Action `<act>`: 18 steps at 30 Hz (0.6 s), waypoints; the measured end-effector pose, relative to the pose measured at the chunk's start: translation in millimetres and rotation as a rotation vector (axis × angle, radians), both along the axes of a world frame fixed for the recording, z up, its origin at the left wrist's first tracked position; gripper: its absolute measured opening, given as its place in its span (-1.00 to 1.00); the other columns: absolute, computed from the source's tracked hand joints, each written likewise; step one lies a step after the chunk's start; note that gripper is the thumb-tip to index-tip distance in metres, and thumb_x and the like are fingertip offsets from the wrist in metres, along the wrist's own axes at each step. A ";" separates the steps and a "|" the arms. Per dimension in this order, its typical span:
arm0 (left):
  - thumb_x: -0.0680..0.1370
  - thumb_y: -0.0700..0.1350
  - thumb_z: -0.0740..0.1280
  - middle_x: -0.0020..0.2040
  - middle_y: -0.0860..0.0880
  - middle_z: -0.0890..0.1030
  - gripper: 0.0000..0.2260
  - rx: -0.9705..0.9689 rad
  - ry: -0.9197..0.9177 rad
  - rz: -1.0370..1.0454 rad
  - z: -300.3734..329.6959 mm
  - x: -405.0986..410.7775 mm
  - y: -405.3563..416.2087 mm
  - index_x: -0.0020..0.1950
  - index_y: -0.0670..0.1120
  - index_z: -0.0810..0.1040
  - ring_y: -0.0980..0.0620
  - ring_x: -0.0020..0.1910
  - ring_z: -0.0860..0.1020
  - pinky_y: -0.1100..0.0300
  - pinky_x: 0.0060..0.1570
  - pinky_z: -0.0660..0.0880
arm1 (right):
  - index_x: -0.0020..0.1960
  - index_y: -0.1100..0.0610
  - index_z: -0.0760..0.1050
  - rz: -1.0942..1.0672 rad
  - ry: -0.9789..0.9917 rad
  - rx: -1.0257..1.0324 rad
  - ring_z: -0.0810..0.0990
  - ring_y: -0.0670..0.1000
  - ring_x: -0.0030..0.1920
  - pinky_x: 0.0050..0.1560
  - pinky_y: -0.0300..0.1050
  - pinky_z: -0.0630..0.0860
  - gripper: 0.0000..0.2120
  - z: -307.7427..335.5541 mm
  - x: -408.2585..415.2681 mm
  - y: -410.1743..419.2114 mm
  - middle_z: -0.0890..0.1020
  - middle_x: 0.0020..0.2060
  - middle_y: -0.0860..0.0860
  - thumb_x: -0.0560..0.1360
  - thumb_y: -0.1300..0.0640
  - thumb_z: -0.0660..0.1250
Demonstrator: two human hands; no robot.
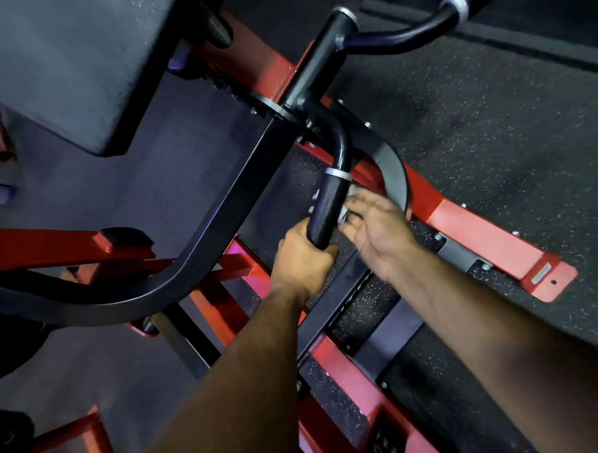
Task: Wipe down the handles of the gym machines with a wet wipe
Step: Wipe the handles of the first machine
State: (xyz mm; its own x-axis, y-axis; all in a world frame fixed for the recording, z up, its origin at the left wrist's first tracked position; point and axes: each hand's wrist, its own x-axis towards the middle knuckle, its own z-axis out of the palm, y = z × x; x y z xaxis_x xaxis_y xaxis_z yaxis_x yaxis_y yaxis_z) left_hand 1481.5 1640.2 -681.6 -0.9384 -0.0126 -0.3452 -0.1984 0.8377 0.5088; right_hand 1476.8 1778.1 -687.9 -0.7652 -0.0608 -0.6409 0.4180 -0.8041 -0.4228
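Two hands work at one black handle grip (326,210). The left hand (301,257) curls around the grip's lower end. The right hand (376,229) presses a crumpled white wet wipe (347,208) against the grip's right side, fingers mostly extended; only small parts of the wipe show between fingers and grip. A silver collar (338,173) marks the grip's upper end, where a bent black tube (339,142) rises to a black post (315,66). A second curved handle (412,27) branches off at top right. A red machine frame (489,234) sits on dark speckled rubber flooring (483,124). A grey padded block (68,55) occupies the upper left. A small plate (541,273) on the red frame's end is unreadable.
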 end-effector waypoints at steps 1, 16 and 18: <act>0.37 -0.16 0.40 -0.42 0.07 0.44 -0.82 -0.003 0.002 0.006 -0.1 -0.1 0.1 -0.23 0.04 0.41 -0.05 -0.45 0.42 0.10 -0.37 0.44 | 0.21 0.31 0.54 -0.037 0.003 0.005 0.68 0.20 0.09 0.23 0.07 0.58 -0.77 0.0 -10.4 5.8 0.68 0.08 0.27 0.63 0.38 0.18; 0.42 -0.11 0.42 -0.40 0.10 0.56 -0.79 0.035 -0.045 -0.020 8.8 1.8 3.0 -0.18 0.22 0.50 0.03 -0.41 0.51 0.11 -0.32 0.48 | 0.06 0.13 0.61 -0.050 -0.081 0.111 0.68 -0.22 -0.22 -0.15 -0.36 0.58 -0.76 6.2 34.5 -23.4 0.73 -0.25 -0.10 0.64 0.36 0.20; 0.35 -0.09 0.38 -0.40 0.02 0.53 -0.81 0.033 -0.066 0.009 9.3 1.7 3.7 -0.17 0.20 0.47 -0.11 -0.40 0.53 -0.07 -0.31 0.59 | 0.22 0.25 0.58 -0.106 -0.075 0.108 0.72 -0.08 -0.07 0.01 -0.19 0.65 -0.77 9.5 16.4 -16.3 0.74 -0.07 0.05 0.64 0.35 0.22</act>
